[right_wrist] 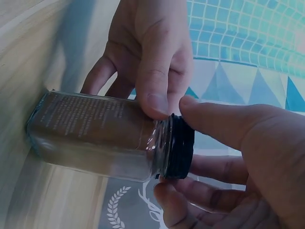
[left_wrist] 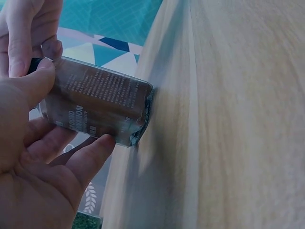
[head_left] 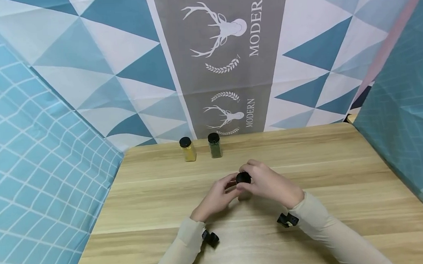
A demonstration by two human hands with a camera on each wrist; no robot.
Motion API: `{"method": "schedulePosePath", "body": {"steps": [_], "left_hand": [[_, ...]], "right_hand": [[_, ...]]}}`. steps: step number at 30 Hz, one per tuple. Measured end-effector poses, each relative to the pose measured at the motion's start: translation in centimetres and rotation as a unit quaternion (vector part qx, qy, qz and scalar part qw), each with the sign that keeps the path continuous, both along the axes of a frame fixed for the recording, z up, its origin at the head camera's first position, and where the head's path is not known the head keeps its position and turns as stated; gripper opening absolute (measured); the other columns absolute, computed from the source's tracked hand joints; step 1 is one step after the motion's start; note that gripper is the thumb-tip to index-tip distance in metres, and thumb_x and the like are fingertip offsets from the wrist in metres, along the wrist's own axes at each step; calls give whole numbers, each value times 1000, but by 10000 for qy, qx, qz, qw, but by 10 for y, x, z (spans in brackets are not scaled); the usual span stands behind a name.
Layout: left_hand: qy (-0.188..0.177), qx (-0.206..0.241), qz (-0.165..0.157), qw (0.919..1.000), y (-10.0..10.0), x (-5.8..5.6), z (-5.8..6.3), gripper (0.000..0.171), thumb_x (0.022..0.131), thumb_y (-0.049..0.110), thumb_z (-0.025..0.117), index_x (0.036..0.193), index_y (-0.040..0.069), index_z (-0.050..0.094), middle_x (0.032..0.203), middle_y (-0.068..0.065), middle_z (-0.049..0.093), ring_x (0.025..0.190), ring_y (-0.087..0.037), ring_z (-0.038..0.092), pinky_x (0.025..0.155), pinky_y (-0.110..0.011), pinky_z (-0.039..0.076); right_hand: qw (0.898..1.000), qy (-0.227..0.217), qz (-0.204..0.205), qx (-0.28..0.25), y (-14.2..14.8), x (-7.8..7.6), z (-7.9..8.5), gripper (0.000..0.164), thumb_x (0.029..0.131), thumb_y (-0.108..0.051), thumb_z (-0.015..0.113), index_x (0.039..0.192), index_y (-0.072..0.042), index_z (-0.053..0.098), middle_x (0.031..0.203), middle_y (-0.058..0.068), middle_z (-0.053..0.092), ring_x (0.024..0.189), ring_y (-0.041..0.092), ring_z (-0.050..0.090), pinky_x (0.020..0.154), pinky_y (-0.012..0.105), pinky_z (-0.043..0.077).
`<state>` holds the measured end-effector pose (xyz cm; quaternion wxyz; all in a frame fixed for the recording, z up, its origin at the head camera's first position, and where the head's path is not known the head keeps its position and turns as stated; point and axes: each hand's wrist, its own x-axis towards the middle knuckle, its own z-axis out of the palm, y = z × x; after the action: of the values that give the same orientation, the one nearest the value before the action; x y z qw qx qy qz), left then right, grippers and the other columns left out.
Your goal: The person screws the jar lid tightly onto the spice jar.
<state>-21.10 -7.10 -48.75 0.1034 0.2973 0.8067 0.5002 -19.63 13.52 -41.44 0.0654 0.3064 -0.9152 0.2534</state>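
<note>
A square glass spice jar (right_wrist: pixel 95 129) of brown powder stands upright between my hands near the middle of the table. Its printed label (left_wrist: pixel 97 90) partly reads "cinnamon". My left hand (head_left: pixel 214 197) holds the jar's body, thumb on one side and fingers around the other. On the black lid (right_wrist: pixel 181 148), my right hand (head_left: pixel 270 182) has its thumb and fingers curled about the rim. The lid sits on the jar's neck. In the left wrist view the jar's base (left_wrist: pixel 143 117) is right at the tabletop.
Two more jars with black lids stand near the table's back edge: one with yellow powder (head_left: pixel 189 152), one with green contents (head_left: pixel 215 148). The wooden table (head_left: pixel 157 197) meets a patterned cloth (head_left: pixel 226 76) behind. Blue cloths hang at both sides.
</note>
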Motion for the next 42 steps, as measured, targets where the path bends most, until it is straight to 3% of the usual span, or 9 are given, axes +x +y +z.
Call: {"method": "schedulePosePath", "body": {"steps": [6,11,14,23,37,42], "left_hand": [[-64,146,66,9999,-2,-1,1,49,105,23,63,151,12,51,151,-7,56,136,-23,57,114,-33,50],[-74,132,78,9999,-4,-1,2,52,104,27,64,152,12,50,151,-7,56,136,-23,58,113,-34,51],[-48,79,116,9999,-5,-1,2,54,103,30,65,152,13,50,149,-7,58,134,-22,59,112,-34,51],[-92,51,144,9998,-5,1,0,58,101,35,67,152,14,50,147,-6,59,134,-22,59,113,-36,51],[-173,145,202,9995,-1,1,-1,49,102,27,68,146,10,55,146,-8,60,133,-22,60,112,-36,52],[-130,121,268,9995,1,1,-1,47,102,27,68,145,9,56,144,-9,61,133,-23,60,111,-34,53]], "right_hand": [[9991,138,406,64,5,-4,0,51,90,-32,82,129,-2,66,122,12,68,107,22,67,89,31,63],[9938,329,1059,0,8,-7,0,35,94,-21,77,124,-5,69,121,6,70,111,19,66,95,33,61],[9923,308,1200,84,9,-8,2,32,93,-12,77,124,-6,70,121,5,70,113,20,66,98,36,60],[9920,152,1240,172,8,-9,4,35,90,1,75,124,-5,72,116,6,71,107,18,68,94,32,62],[9951,48,991,9,5,-7,3,30,89,-1,78,118,-1,73,108,8,70,97,17,68,84,27,63],[9975,-110,686,-99,3,-4,1,32,88,-1,78,119,0,73,104,7,68,91,15,65,79,24,62]]}}
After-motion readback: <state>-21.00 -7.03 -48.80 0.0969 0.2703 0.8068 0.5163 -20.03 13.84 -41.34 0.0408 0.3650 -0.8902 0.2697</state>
